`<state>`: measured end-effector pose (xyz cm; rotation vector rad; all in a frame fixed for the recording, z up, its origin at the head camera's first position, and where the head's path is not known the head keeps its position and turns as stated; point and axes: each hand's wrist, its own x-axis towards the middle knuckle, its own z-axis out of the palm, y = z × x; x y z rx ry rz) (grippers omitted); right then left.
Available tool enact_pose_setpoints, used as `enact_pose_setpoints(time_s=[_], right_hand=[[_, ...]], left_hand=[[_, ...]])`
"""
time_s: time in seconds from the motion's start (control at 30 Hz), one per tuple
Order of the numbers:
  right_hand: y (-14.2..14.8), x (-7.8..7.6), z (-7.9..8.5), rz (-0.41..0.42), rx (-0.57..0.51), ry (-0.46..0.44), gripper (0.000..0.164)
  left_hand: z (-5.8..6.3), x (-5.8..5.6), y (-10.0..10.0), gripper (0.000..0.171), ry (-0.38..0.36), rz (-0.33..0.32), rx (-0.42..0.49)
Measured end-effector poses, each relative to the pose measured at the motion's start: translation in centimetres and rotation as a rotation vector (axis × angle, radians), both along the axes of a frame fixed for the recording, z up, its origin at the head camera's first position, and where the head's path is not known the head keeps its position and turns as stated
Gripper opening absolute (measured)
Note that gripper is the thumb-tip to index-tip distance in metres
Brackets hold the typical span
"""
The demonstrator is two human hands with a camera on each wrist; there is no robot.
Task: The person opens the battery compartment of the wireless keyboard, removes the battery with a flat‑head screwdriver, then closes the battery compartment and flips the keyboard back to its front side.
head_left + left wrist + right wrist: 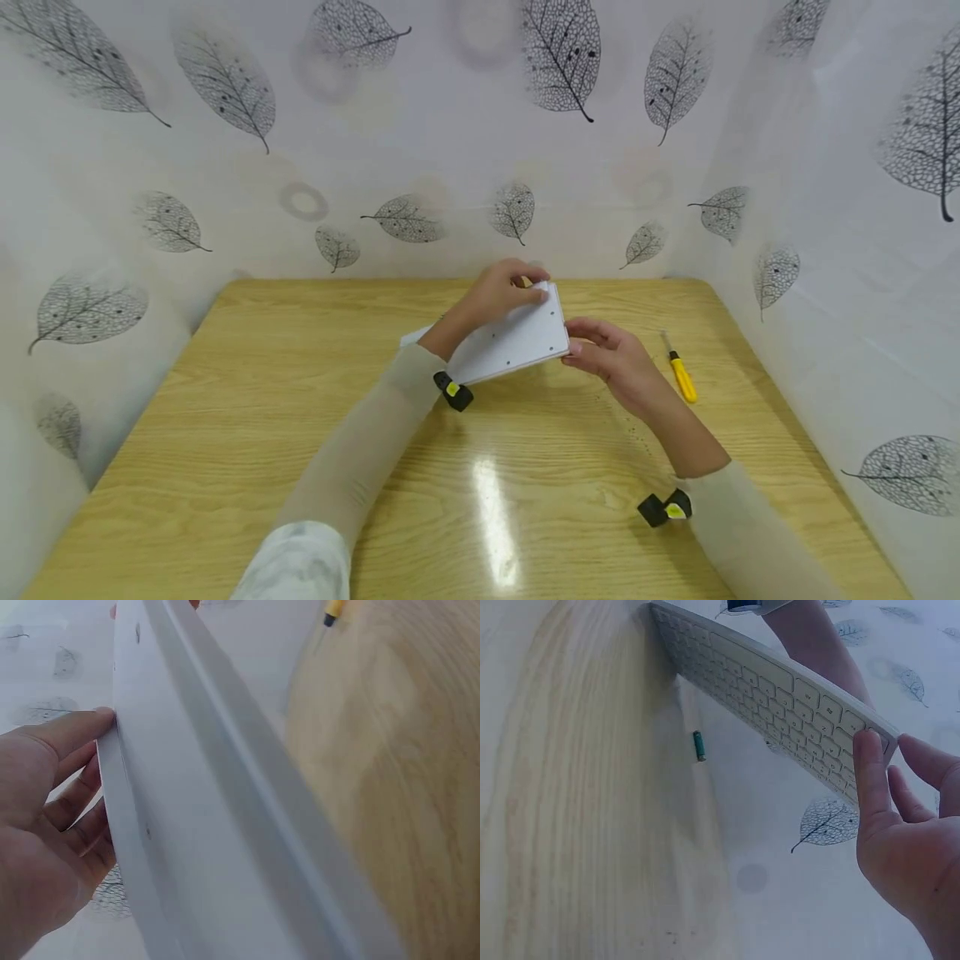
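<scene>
A white keyboard (517, 340) is held tilted above the table between both hands, its underside with several small dark holes turned up toward the head camera. The far edge is pinched by my left hand (498, 292), thumb on the underside. At the right end, my right hand (622, 362) grips the corner between thumb and fingers. In the right wrist view the keys (780, 697) face that camera, and a fingertip presses on the corner keys. A raised ridge (240, 761) runs along the keyboard's back in the left wrist view.
A yellow-handled screwdriver (681, 375) lies on the wooden table (300, 400) to the right of my right hand. Near the table's edge in the right wrist view lies a small green battery (699, 746). Leaf-patterned white sheeting (450, 150) encloses the back and sides.
</scene>
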<state>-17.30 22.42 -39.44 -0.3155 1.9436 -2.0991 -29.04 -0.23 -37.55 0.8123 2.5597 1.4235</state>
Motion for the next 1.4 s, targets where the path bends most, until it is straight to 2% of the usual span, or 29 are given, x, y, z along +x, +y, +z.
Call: enact_pose_setpoints(time_s=[0.27, 0.47, 0.57, 0.7, 0.9, 1.1, 1.27, 1.4], right_hand=[[-0.2, 0.3, 3.1, 0.001, 0.095, 0.151, 0.04], [-0.7, 0.5, 5.3, -0.032, 0.078, 0.233, 0.038], [-1.1, 0.7, 6.3, -0.043, 0.07, 0.271, 0.036], [-1.6, 1.0, 7.4, -0.057, 0.067, 0.311, 0.034], [-2.2, 1.4, 9.0, -0.103, 0.06, 0.365, 0.032], [-2.9, 1.4, 10.3, -0.125, 0.059, 0.415, 0.029], [-3.5, 1.3, 10.6, -0.127, 0.066, 0.43, 0.029], [-4.2, 1.3, 10.6, -0.125, 0.089, 0.425, 0.029]], left_hand=[[2.6, 0.9, -0.5, 0.033, 0.01, 0.055, 0.117], [4.1, 1.5, -0.9, 0.035, 0.073, 0.092, 0.193], [4.8, 1.8, -1.1, 0.035, 0.074, 0.101, 0.239], [5.6, 2.1, -1.3, 0.035, 0.072, 0.081, 0.323], [6.4, 2.3, -1.3, 0.033, 0.086, 0.046, 0.41], [6.9, 2.9, -1.4, 0.029, 0.085, 0.071, 0.496], [6.8, 3.0, -1.5, 0.03, 0.08, 0.058, 0.566], [6.4, 3.0, -2.0, 0.031, 0.099, 0.06, 0.568]])
